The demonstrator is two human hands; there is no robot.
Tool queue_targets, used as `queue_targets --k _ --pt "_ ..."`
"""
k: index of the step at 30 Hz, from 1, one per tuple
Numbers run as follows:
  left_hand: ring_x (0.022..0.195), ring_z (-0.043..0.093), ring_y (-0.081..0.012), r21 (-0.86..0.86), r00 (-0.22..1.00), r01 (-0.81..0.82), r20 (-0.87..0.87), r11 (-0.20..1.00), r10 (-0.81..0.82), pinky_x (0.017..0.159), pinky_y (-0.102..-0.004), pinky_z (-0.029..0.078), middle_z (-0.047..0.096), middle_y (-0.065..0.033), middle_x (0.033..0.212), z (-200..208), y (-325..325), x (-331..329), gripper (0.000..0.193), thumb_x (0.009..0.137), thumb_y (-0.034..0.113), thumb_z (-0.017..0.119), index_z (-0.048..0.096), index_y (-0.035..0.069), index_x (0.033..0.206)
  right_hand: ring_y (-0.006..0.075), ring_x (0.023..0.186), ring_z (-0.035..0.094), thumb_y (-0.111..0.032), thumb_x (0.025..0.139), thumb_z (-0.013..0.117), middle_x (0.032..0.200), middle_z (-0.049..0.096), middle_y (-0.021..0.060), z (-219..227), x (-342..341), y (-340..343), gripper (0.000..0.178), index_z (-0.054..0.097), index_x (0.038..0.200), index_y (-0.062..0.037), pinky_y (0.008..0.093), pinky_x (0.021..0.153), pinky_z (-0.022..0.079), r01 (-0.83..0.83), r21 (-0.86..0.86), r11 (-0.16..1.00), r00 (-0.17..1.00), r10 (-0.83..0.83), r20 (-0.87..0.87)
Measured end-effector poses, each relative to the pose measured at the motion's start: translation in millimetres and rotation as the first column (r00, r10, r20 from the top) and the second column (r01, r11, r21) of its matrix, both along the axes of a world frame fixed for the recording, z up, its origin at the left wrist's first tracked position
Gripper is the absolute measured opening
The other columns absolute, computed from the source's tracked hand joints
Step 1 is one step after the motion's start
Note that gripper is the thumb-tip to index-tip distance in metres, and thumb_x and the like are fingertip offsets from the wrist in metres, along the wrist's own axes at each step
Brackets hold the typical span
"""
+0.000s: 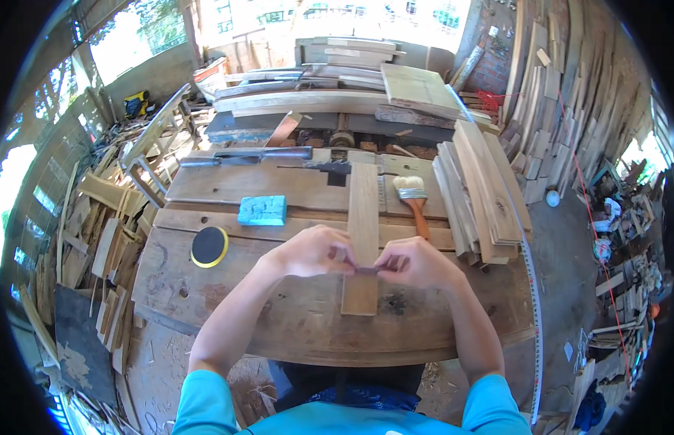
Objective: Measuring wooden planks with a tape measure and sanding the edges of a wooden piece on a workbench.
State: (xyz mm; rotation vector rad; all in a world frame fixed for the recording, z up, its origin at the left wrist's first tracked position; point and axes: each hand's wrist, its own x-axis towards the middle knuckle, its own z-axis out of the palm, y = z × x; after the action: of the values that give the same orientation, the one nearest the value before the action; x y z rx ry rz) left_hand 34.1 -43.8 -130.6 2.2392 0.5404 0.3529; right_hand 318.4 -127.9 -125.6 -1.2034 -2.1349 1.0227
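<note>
Over the workbench (pixel 228 279), my left hand (pixel 314 251) and my right hand (pixel 420 262) pinch opposite ends of a small dark brown strip, which looks like folded sandpaper (pixel 366 271). Both hands are closed at the fingertips. The strip crosses above a light wooden board (pixel 364 203) that lies lengthwise away from me; whether the two touch is unclear. Just beyond my right hand rests a wide paintbrush (pixel 414 199) with pale bristles and an orange-brown handle. A cracked light-blue block (pixel 262 210) and a round black pad with a yellow rim (pixel 210 247) lie left of the board.
Stacked planks (pixel 482 192) stand along the bench's right side, beside a measuring tape (pixel 531 290). More lumber (pixel 308 101) is piled behind the bench. A long dark metal tool (pixel 261 154) lies at the back left. Wood scraps (pixel 108 254) crowd the floor to the left.
</note>
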Motion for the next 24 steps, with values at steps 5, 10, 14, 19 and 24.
queue_targets --k 5,10,14,19,24 --pt "0.083 0.072 -0.0237 0.040 0.996 -0.086 -0.019 0.995 0.087 0.075 -0.0375 0.058 0.075 -0.0062 0.096 4.7 -4.2 -1.2 0.017 0.087 0.023 0.084 0.083 0.011 0.099 0.0220 0.090 0.076 -0.012 0.088 0.087 0.101 0.074 0.0070 -2.8 -11.4 2.4 0.022 0.079 0.107 -0.0055 0.0348 0.081 0.062 0.006 0.315 0.949 0.998 -0.023 0.050" --pt "0.087 0.070 -0.0244 0.141 0.997 -0.079 0.032 0.987 0.076 0.080 -0.0394 0.058 0.072 -0.0074 0.107 -4.2 -0.1 1.1 0.037 0.087 0.035 0.086 0.076 0.010 0.113 0.0287 0.101 0.072 -0.018 0.091 0.085 0.101 0.073 0.0071 -8.3 -23.8 4.6 0.019 0.079 0.104 -0.0062 0.0394 0.087 0.060 0.026 0.469 0.883 0.996 -0.062 0.062" --pt "0.102 0.069 -0.0251 0.089 0.985 -0.171 0.020 0.981 0.170 0.091 -0.0421 0.057 0.062 -0.0107 0.135 -4.8 8.3 -4.3 0.076 0.087 0.061 0.086 0.064 0.011 0.140 0.0274 0.095 0.070 -0.011 0.090 0.084 0.100 0.072 0.0070 -12.1 -25.0 5.4 0.014 0.079 0.102 -0.0048 0.0390 0.084 0.060 -0.004 0.455 0.891 0.998 -0.025 0.058" --pt "0.112 0.071 -0.0296 0.072 0.954 -0.290 0.099 0.954 0.283 0.098 -0.0421 0.057 0.061 -0.0127 0.151 -24.2 17.3 -6.1 0.060 0.107 0.055 0.064 0.066 0.010 0.147 0.0254 0.097 0.071 -0.005 0.087 0.087 0.104 0.075 0.0053 -8.8 -32.6 0.7 0.019 0.081 0.105 -0.0067 0.0374 0.087 0.060 -0.044 0.440 0.897 0.998 0.024 0.051" --pt "0.107 0.076 -0.0286 0.255 0.877 -0.480 0.168 0.840 0.450 0.093 -0.0400 0.060 0.074 -0.0119 0.134 -33.0 17.3 -0.1 0.037 0.107 0.037 0.068 0.076 0.009 0.130 0.0237 0.099 0.070 -0.008 0.088 0.085 0.103 0.075 0.0020 -14.0 -32.0 4.3 0.015 0.079 0.102 -0.0096 0.0383 0.092 0.056 -0.049 0.554 0.831 0.995 -0.010 0.103"
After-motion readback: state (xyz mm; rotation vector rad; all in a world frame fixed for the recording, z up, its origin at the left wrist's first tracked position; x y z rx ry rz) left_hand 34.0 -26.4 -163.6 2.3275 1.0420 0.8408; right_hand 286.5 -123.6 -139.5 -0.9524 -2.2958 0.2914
